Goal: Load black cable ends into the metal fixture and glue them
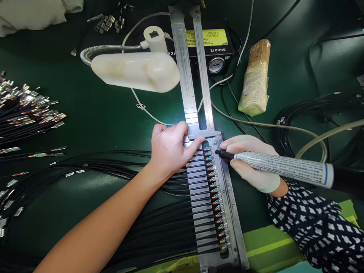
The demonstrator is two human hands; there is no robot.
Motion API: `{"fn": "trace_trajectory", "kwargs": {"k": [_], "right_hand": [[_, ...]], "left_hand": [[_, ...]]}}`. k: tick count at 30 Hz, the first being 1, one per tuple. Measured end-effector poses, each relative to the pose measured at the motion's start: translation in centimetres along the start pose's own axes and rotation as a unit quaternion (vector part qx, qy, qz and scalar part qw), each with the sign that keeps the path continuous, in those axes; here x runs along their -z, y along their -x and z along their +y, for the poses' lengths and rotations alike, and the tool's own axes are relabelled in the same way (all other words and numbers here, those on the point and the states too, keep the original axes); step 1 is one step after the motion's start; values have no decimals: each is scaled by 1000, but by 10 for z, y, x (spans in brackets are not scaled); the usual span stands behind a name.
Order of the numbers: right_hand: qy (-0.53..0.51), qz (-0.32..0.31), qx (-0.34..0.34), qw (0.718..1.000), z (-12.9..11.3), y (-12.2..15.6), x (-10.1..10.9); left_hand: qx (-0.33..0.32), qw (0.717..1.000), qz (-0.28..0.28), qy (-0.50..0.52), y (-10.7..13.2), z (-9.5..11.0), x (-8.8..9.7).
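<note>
My bare left hand [170,146] is closed over the left edge of a long metal jig [199,212]. Its fingers are curled, and the thumb lies across the jig beside the uppermost cable end. What lies under the palm is hidden. Several black cables [173,223] run from the left into the jig's slots, their stripped coloured wires [218,216] lined up with small metal connectors. In my gloved right hand [253,163] is a thick marker pen [284,167] with a printed white barrel. Its dark tip points left, close to the upper wire ends.
A white lamp [136,72] hangs over the upper left, near a black device with a gauge [216,65]. A wrapped block [254,79] stands at the upper right. Bundled cables with metal connectors [36,106] lie left; coiled black cables [287,113] lie right.
</note>
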State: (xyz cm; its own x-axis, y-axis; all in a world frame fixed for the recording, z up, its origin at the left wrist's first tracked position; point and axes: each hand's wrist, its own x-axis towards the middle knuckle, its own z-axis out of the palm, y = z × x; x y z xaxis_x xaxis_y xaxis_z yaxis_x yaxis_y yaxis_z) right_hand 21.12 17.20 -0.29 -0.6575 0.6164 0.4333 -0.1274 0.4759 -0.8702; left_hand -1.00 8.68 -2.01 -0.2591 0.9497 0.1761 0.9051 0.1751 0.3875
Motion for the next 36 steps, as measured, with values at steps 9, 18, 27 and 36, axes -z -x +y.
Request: {"fn": "trace_trajectory", "kwargs": {"k": [9, 18, 27, 36], "right_hand": [[10, 5, -9, 1000, 3, 0, 0], [5, -3, -22, 1000, 5, 2, 2], [15, -3, -16, 1000, 4, 0, 2], [0, -2, -14, 1000, 3, -1, 1]], "left_hand": [[5, 1000, -7, -14, 0, -1, -1], [6, 1000, -8, -11, 0, -1, -1], [0, 1000, -3, -15, 1, -2, -1], [12, 1000, -6, -11, 0, 0, -1]]}}
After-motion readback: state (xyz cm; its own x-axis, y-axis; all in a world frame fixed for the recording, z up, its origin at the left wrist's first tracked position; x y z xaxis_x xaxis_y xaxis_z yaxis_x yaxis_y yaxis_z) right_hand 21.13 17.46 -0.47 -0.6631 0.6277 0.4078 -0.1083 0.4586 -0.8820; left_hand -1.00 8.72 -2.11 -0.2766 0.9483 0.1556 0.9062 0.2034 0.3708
